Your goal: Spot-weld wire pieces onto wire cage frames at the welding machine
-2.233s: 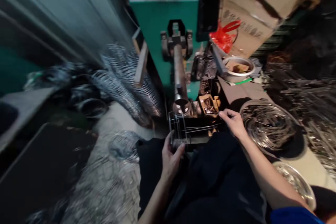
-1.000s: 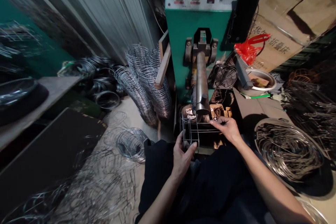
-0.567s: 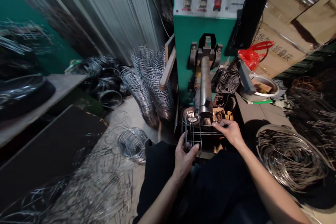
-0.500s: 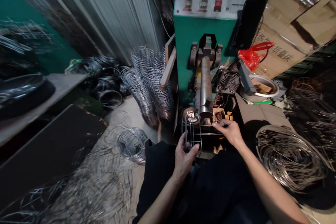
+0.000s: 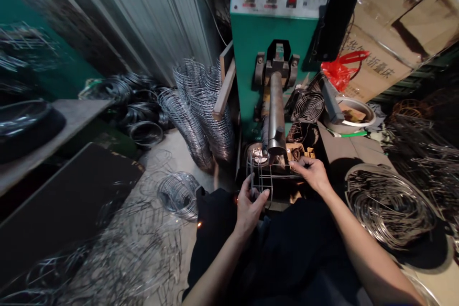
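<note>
My left hand (image 5: 250, 206) has its fingers and thumb round the near end of a small wire frame (image 5: 261, 185), just below the machine's metal cylinder (image 5: 276, 119). My right hand (image 5: 311, 172) is closed in a pinch on a thin wire rod that runs left towards the frame, under the cylinder's lower end. The cylinder juts out from a green machine (image 5: 247, 33) with a lit red lamp. Whether the rod touches the frame or the cylinder is too small to tell.
Stacked wire rings (image 5: 211, 119) stand left of the machine, with a wire coil (image 5: 178, 193) on the floor nearer. At right lie a tray of bent wires (image 5: 390, 205), a white bowl (image 5: 371, 119) and a cardboard box (image 5: 387, 43). A wooden bar (image 5: 224, 91) sticks out beside the machine.
The view has tilted slightly, so the machine sits higher and further left. Small orange sparks now show near my left hand and lap. Both hands keep their holds.
</note>
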Tool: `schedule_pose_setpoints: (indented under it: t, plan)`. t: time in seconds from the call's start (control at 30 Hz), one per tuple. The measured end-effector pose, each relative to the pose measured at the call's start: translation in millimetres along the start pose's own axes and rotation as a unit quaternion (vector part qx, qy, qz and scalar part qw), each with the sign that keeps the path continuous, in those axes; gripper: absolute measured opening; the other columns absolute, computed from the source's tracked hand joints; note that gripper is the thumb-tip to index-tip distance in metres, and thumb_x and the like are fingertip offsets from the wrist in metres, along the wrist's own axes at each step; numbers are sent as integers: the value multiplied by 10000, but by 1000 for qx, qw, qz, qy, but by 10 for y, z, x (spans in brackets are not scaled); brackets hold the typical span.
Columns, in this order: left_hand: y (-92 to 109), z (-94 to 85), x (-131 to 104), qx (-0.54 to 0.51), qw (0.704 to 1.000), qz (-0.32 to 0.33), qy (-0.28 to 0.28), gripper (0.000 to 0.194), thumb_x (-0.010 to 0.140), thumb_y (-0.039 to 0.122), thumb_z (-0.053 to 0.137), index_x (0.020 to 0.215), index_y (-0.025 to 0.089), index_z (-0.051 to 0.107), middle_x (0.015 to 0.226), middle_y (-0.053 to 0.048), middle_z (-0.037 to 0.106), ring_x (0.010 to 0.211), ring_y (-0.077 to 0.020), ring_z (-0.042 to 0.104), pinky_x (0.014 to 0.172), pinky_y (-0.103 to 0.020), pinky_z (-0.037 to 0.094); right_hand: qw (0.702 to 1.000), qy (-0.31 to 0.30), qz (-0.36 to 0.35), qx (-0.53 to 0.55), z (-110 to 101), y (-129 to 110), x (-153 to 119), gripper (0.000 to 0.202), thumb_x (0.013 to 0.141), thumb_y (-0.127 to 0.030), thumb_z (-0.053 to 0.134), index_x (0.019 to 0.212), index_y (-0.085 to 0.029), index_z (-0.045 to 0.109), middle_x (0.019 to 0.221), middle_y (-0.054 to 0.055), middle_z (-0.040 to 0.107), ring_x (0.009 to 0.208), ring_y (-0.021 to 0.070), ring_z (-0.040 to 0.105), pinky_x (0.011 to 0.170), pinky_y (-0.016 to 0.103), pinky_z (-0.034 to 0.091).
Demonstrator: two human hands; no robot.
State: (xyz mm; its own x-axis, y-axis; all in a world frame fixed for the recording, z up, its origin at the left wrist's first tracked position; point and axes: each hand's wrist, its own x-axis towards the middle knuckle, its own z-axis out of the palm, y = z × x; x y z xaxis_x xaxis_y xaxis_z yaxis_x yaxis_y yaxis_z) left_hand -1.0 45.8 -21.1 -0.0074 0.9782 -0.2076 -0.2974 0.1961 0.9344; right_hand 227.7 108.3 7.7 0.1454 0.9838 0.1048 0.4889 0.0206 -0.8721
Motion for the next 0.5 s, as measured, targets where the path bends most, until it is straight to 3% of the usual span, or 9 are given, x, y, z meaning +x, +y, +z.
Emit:
schedule_pose_setpoints:
  t: [0.13,0.2,0.3,0.4,0.5]
  plan:
    - [34,-118,-209,-10,999,-41,-9,788,735,387,819,1393,170,443,613,86,515,480,-73,495,470,-182,414,997,-69,-39,21,-269,231,-269,529,855,-655,567,629,-180,518,659,-3,502,661,137,483,640,264,397]
    - [131,-231,-343,-49,995,-76,-37,801,717,330,839,1386,167,430,728,22,628,563,-104,589,544,-217,483,990,-135,16,28,-422,321,-452,527,877,-669,525,706,-173,578,673,9,552,629,139,545,619,267,438]
    - [380,-427,-466,-110,975,-124,-145,859,650,246,877,1376,157,425,973,-106,708,749,-191,696,718,-318,549,963,-230,134,35,-564,355,-661,519,859,-681,546,922,-170,615,698,4,595,503,128,596,501,253,461]
    - [557,-612,-455,-128,965,-139,-180,888,635,197,872,1395,190,413,1245,-186,648,1004,-288,697,852,-390,540,933,-296,199,50,-549,360,-742,570,814,-651,636,1151,-197,563,702,-18,606,419,110,580,395,214,432]
    - [400,-779,-476,-128,970,-163,-124,822,684,265,843,1389,196,426,1461,-224,489,1181,-340,622,892,-419,530,909,-335,238,73,-424,461,-794,609,783,-599,697,1223,-212,530,662,-46,598,361,73,507,340,178,378]
